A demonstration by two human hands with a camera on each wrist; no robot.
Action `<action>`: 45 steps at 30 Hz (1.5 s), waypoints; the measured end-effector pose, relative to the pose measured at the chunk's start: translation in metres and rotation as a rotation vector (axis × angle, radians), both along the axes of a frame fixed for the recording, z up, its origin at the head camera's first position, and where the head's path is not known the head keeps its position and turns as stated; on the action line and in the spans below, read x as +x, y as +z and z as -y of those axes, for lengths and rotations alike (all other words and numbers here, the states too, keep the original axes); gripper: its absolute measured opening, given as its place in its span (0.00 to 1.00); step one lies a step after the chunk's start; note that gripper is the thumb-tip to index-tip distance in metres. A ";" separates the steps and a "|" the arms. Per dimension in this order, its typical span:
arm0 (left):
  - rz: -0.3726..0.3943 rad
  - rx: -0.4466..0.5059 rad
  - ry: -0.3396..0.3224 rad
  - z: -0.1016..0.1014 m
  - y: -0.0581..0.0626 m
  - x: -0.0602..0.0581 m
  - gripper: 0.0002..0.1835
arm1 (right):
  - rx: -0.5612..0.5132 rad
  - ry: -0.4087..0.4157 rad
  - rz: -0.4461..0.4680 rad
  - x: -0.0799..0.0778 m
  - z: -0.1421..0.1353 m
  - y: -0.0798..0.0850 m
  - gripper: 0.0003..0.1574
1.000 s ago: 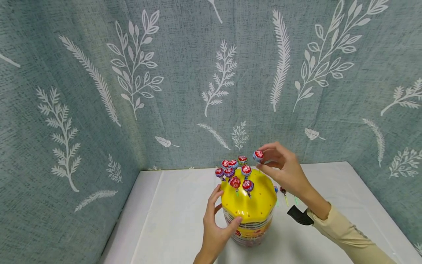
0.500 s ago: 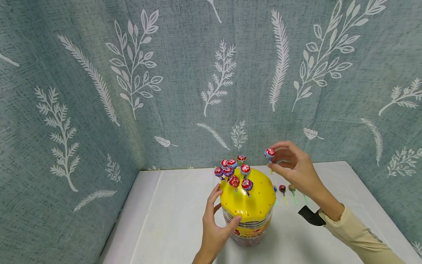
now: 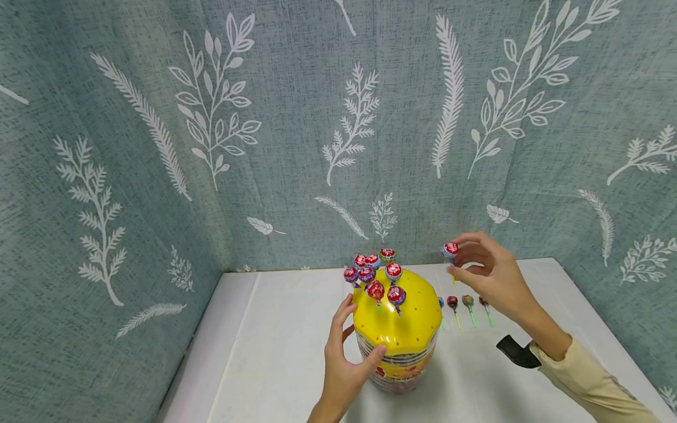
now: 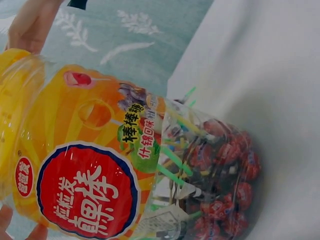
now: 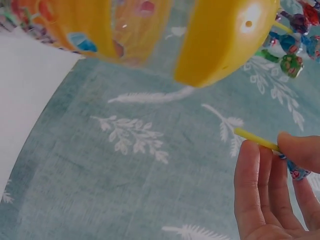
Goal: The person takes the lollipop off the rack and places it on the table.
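A clear candy jar (image 4: 90, 165) with a yellow octagonal lid (image 3: 407, 329) stands upright on the table, with wrapped lollipops inside. My left hand (image 3: 344, 364) holds the jar at its near left side, thumb at the front and fingers round the lid's edge. Several lollipops (image 3: 396, 296) stick up from holes in the left part of the lid. To the right of the jar, my right hand (image 3: 492, 279) pinches a lollipop (image 3: 450, 251) with a blue and red wrapper, held in the air. Its yellow stick (image 5: 256, 138) shows in the right wrist view.
On the white table (image 3: 275, 341), several lollipops lie in a row right of the jar, among them a dark red one (image 3: 452, 302) and a green one (image 3: 468, 302). A leaf-patterned curtain (image 3: 296, 129) stands behind and at both sides. More holes show in the lid.
My right hand has moved right with the lollipop, away from above the lid. More of the row of lollipops on the table now shows. The left hand and jar stay put.
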State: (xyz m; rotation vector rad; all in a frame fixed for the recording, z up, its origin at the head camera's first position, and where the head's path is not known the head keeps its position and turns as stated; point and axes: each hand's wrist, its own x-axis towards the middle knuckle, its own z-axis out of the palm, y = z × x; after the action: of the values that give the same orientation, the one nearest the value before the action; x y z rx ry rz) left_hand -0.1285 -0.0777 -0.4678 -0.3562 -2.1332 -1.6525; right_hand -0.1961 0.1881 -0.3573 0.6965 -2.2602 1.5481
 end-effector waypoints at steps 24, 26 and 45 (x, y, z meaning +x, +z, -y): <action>-0.002 0.005 0.001 0.001 -0.004 -0.001 0.39 | 0.123 -0.142 0.101 0.001 -0.041 -0.028 0.28; 0.001 0.003 0.002 0.001 -0.004 -0.001 0.38 | 0.132 -0.153 0.120 0.001 -0.045 -0.030 0.28; -0.020 0.008 -0.003 0.000 0.007 0.001 0.38 | 0.148 -0.222 0.210 -0.015 -0.072 -0.059 0.27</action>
State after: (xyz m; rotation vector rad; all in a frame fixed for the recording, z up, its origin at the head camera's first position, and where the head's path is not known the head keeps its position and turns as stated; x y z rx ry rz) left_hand -0.1270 -0.0773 -0.4606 -0.3726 -2.1121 -1.6518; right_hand -0.2116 0.2596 -0.4159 0.3156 -2.5262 1.4163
